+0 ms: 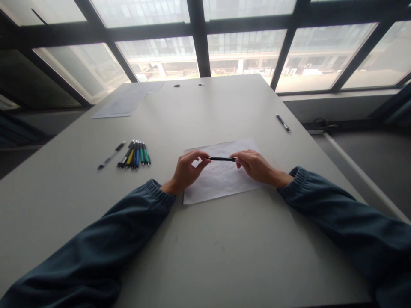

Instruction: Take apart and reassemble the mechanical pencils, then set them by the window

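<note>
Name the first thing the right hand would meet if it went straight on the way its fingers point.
Leaving aside the black pen it already holds, the right hand would probably meet the left hand, which grips the pen's other end. Exact depth is hard to judge from one view.

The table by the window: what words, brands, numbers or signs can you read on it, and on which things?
None can be read.
Held pen: any print is too small.
Sheet beneath it: faint marks, too blurred to read.
Papers at far left: faint marks, also unreadable.
Bunched pens, left single pen, right single pen: any print is too small.
</note>
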Demonstrator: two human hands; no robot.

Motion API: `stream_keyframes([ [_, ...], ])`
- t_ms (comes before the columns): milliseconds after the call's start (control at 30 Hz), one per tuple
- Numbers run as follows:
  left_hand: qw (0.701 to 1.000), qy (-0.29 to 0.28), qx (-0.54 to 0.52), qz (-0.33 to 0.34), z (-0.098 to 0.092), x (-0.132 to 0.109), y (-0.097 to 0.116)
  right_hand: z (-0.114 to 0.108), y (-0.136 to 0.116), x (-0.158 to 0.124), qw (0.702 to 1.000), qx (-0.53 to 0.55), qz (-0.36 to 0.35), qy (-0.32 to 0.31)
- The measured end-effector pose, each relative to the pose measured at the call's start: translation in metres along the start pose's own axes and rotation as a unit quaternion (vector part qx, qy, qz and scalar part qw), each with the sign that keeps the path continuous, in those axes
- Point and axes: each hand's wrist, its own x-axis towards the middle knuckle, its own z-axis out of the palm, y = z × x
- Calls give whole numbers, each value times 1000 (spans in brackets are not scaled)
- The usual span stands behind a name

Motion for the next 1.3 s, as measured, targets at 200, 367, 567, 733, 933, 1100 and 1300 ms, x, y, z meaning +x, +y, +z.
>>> stream_keyframes([
  [200, 1000, 10, -8, 3, -1, 1, 3, 4, 1, -2, 997, 46, 61, 30],
  [367, 1000, 1, -11, 4, -1, 1, 3, 6, 2, -3, 995, 49, 70, 60],
  [567, 1000, 5, -23, 9, -1, 0, 2, 2, -1, 0, 998, 25, 32, 52],
  [733, 998, -4, -53, 36, 0, 0, 0, 0, -2, 0, 999, 12, 41, 33],
  [933, 998, 1, -38, 44, -1, 1, 1, -4, -8, 1, 993, 60, 91, 51],
  [1100, 997, -18, -40, 57, -1, 1, 3, -8, -12, 7, 900, 355, 219, 123],
  [1300, 982, -124, -76, 118, -2, 0, 4, -12, -8, 13, 717, 602, 297, 188],
])
